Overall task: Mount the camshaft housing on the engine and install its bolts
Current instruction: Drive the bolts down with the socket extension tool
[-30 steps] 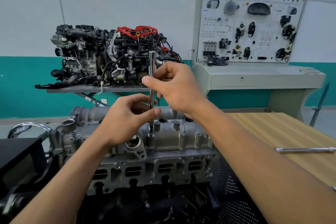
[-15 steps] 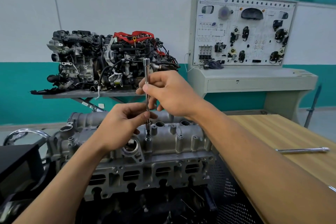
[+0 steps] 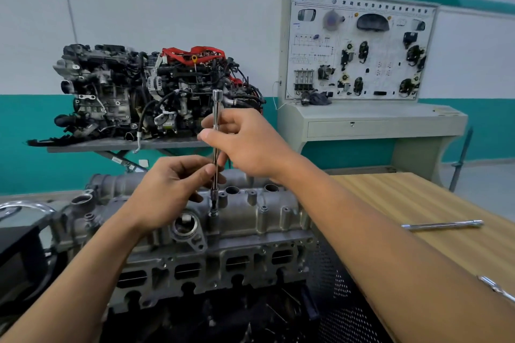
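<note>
Grey camshaft housing (image 3: 250,220) seated atop the engine (image 3: 211,267).

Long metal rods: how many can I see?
2: one upright rod held over the camshaft housing, one loose rod on the wooden table. A shiny tool at the right edge may be another.

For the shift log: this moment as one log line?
step: bolt install | right hand: pinches extension bar, upper shaft | left hand: pinches lower shaft | bar: upright, tip on camshaft housing boss | table: second bar

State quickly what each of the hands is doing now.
Left hand: closed, pinching the long silver metal extension bar low down.
Right hand: closed, pinching the same bar higher up.
</note>
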A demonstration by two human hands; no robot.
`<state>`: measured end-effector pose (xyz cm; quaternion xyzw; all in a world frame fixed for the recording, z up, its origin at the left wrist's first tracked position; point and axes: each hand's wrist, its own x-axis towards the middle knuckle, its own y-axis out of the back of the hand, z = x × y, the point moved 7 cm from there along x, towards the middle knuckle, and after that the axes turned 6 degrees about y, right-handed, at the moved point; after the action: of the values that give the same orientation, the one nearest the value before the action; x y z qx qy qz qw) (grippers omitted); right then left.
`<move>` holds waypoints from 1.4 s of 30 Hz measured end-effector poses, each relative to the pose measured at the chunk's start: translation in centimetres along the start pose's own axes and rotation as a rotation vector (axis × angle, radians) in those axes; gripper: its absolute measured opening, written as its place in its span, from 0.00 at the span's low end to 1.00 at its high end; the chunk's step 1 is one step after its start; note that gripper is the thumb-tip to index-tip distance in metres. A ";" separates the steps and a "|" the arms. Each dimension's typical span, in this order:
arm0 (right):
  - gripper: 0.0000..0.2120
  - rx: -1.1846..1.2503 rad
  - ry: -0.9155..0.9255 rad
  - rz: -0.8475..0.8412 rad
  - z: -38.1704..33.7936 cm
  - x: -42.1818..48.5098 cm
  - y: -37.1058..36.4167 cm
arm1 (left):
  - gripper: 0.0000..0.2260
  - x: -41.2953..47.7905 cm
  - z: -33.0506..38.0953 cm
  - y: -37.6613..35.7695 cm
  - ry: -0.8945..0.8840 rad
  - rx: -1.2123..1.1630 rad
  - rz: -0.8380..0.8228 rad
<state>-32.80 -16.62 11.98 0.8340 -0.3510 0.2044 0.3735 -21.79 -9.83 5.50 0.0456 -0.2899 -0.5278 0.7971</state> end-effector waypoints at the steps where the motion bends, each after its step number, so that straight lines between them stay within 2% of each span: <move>1: 0.03 0.023 -0.001 -0.020 -0.1 -0.1 0.0 | 0.08 0.0 -0.1 -0.1 0.006 0.009 -0.014; 6: 0.09 0.006 0.019 0.038 -0.3 -0.1 0.3 | 0.09 -0.2 0.5 -0.6 0.004 -0.043 -0.019; 10: 0.17 -0.102 0.067 0.184 -0.6 0.1 0.5 | 0.09 -0.3 0.8 -0.2 -0.047 -0.036 0.093; 12: 0.19 -0.101 0.071 0.180 -1.0 0.1 0.3 | 0.09 -0.3 0.7 0.0 -0.058 -0.008 0.122; 14: 0.18 -0.075 0.060 0.116 -1.2 0.1 0.0 | 0.07 -0.3 0.6 0.0 -0.048 0.001 0.111; 17: 0.07 -0.002 0.043 -0.008 -1.4 0.2 -0.3 | 0.06 -0.3 0.4 -0.2 -0.022 0.020 0.041; 20: 0.10 0.023 0.024 -0.059 -1.3 0.2 -0.3 | 0.08 -0.1 -0.1 -0.4 0.019 0.025 -0.019; 23: 0.07 -0.063 0.045 0.044 -1.0 0.3 0.3 | 0.11 -0.1 0.0 -0.5 0.033 0.030 -0.001; 25: 0.09 -0.118 0.062 0.139 -0.8 0.3 0.6 | 0.15 -0.3 0.3 0.0 0.025 0.035 0.101; 27: 0.11 -0.117 0.056 0.179 -0.6 0.3 0.8 | 0.11 -0.6 0.5 0.6 0.005 0.047 0.201; 29: 0.09 -0.094 0.047 0.154 -0.6 0.3 0.7 | 0.09 -0.7 0.6 0.6 -0.019 0.040 0.232; 33: 0.05 -0.029 0.046 0.054 -0.9 0.4 0.5 | 0.02 -0.5 0.4 0.3 -0.041 0.042 0.159; 37: 0.08 0.039 0.040 0.006 -1.2 0.3 0.6 | 0.06 -0.3 0.2 -0.2 -0.016 0.060 0.047; 40: 0.07 0.023 0.069 0.055 -1.1 0.3 0.8 | 0.05 -0.4 0.5 -0.5 -0.026 0.033 0.019; 42: 0.09 0.006 0.078 0.134 -0.8 0.3 1.2 | 0.05 -0.5 0.8 -0.4 -0.045 0.014 0.066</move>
<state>-33.52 -16.73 13.24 0.8012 -0.3906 0.2624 0.3696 -22.72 -9.37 5.78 0.0298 -0.3128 -0.4999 0.8071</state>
